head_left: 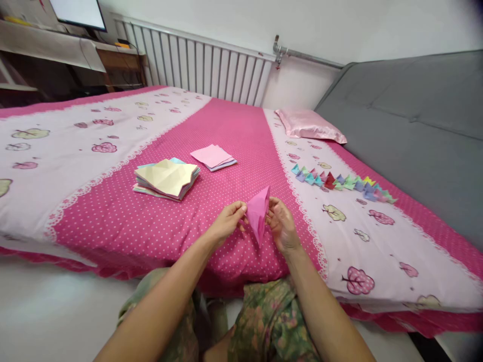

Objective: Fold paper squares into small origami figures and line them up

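A partly folded sheet of bright pink origami paper (258, 213) is held up between my two hands, just above the bed's front edge. My left hand (231, 219) pinches its left side between thumb and fingers. On the other side, the fingers of my right hand (281, 223) curl against the paper's right edge; some fingertips are hidden behind it. Beyond my left hand lies a stack of creased paper (166, 177) with a pale yellow sheet on top. A smaller pile of flat square paper (213, 157), pink uppermost, sits farther back.
Several small folded paper pieces (329, 181) in many colours stand in rows on the right of the bedspread (241, 125). A pink pillow (309, 125) rests near the grey headboard (411, 115). At the back are a radiator (196, 58) and, far left, a desk with a monitor (79, 12).
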{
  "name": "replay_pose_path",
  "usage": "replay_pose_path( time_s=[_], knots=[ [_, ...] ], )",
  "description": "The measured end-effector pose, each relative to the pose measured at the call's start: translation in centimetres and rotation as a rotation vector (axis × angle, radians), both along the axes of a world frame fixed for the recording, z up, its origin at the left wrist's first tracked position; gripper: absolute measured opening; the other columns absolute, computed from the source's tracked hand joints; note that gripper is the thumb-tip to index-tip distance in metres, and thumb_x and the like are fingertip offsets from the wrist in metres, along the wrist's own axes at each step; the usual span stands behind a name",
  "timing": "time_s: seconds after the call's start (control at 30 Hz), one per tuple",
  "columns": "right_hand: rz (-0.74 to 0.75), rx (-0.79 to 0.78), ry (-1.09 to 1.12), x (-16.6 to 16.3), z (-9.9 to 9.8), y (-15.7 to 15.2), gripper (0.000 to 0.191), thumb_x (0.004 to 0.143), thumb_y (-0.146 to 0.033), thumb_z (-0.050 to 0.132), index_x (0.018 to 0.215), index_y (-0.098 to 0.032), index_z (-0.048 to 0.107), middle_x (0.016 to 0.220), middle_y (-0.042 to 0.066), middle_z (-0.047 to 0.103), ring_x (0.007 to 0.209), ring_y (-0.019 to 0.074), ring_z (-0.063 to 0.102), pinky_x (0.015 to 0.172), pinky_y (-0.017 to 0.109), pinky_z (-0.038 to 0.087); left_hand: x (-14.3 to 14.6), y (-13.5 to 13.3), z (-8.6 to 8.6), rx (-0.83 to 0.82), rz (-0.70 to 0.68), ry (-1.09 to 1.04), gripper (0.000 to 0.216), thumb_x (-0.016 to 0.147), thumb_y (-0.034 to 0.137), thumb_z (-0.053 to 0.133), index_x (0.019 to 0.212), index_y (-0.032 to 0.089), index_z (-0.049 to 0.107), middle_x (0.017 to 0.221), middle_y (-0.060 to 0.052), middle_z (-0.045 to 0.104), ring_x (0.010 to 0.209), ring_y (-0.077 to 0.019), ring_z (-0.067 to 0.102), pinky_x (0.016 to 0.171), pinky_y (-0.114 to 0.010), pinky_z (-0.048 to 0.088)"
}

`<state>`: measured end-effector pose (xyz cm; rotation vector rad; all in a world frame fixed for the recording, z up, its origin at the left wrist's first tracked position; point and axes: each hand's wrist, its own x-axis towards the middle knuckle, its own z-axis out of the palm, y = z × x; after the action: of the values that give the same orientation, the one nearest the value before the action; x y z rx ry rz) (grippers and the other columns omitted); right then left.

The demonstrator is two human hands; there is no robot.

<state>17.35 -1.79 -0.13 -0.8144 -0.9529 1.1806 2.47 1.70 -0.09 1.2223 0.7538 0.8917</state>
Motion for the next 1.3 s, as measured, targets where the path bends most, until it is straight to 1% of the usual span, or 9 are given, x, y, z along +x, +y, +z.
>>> replay_pose_path(
  time_s=[0.2,0.33,0.5,0.7,0.8,1.0,1.07,1.17,1.3],
  knots=[
    [-0.05,-0.009,0.031,-0.3,0.1,0.2,0.02,0.074,-0.032,0.061,0.091,-0.022,0.057,0.079,-0.002,0.059,0.063,0.0104,0.055,0.053,0.019,0.043,0.2,0.0,-0.4,0.039,-0.08,0.051,0.03,0.078,0.045,0.05,0.072,0.016,0.045,0.057,0.004,0.052,0.044,-0.0063,0.052,0.044,-0.019,0.044],
    [-0.056,0.014,-0.005,-0.3,0.0,0.3,0.018,0.073,-0.025,0.06,0.09,-0.021,0.058,0.081,-0.001,0.06,0.069,0.0127,0.057,0.061,0.022,0.045,0.3,-0.2,-0.4,-0.006,-0.091,0.012,0.029,0.078,0.044,0.051,0.074,0.016,0.044,0.056,0.004,0.053,0.045,-0.0071,0.055,0.048,-0.02,0.047],
    [-0.063,0.028,-0.103,-0.2,-0.4,0.3,0.024,0.068,-0.02,0.062,0.092,-0.021,0.059,0.087,0.0,0.063,0.078,0.0151,0.059,0.073,0.027,0.045,0.4,-0.2,-0.3,-0.066,-0.068,0.018,0.03,0.076,0.043,0.054,0.071,0.016,0.042,0.056,0.005,0.051,0.048,-0.0074,0.056,0.05,-0.022,0.049],
    [0.007,0.01,-0.23,-0.2,-0.5,0.3,0.042,0.063,-0.02,0.069,0.104,-0.022,0.058,0.097,0.004,0.064,0.086,0.0177,0.06,0.074,0.028,0.048,0.3,-0.3,0.1,-0.067,-0.066,-0.012,0.031,0.074,0.043,0.057,0.069,0.014,0.047,0.056,0.004,0.05,0.048,-0.0055,0.053,0.052,-0.019,0.047],
    [0.002,0.017,-0.274,-0.7,-0.5,0.2,0.047,0.057,-0.017,0.072,0.102,-0.021,0.06,0.099,0.004,0.063,0.089,0.018,0.06,0.075,0.028,0.049,0.4,-0.5,0.1,-0.094,-0.073,-0.072,0.032,0.07,0.044,0.061,0.071,0.013,0.051,0.057,0.004,0.05,0.048,-0.0049,0.05,0.05,-0.018,0.043],
    [-0.193,0.021,-0.3,-1.5,-1.1,0.4,0.036,0.059,-0.018,0.07,0.094,-0.018,0.062,0.095,0.005,0.065,0.08,0.018,0.063,0.072,0.032,0.051,0.9,-0.8,-0.2,-0.154,-0.035,-0.188,0.033,0.072,0.041,0.06,0.087,0.011,0.062,0.059,0.003,0.052,0.049,-0.0037,0.045,0.049,-0.015,0.037],
    [-0.275,0.048,-0.368,-1.5,-1.2,0.4,0.032,0.061,-0.018,0.068,0.093,-0.017,0.063,0.093,0.006,0.066,0.081,0.0186,0.063,0.074,0.033,0.051,1.0,-0.9,0.0,-0.201,-0.043,-0.207,0.037,0.072,0.041,0.061,0.097,0.013,0.062,0.067,0.0,0.058,0.056,-0.0058,0.05,0.056,-0.018,0.04],
    [-0.374,0.074,-0.471,-1.3,-1.3,0.4,0.029,0.063,-0.019,0.066,0.092,-0.016,0.064,0.092,0.007,0.067,0.083,0.0196,0.063,0.076,0.034,0.05,0.9,-1.3,0.5,-0.256,-0.055,-0.194,0.05,0.071,0.041,0.063,0.113,0.015,0.056,0.096,-0.008,0.063,0.082,-0.0138,0.058,0.076,-0.026,0.044],
    [-0.455,0.089,-0.582,-1.4,-1.2,0.0,0.03,0.065,-0.02,0.064,0.095,-0.017,0.064,0.092,0.006,0.067,0.082,0.0198,0.063,0.076,0.035,0.05,0.7,-1.8,0.7,-0.105,-0.083,-0.109,0.082,0.056,0.03,0.076,0.129,0.015,0.041,0.13,-0.014,0.046,0.118,-0.0263,0.042,0.099,-0.037,0.031]
  ],
)
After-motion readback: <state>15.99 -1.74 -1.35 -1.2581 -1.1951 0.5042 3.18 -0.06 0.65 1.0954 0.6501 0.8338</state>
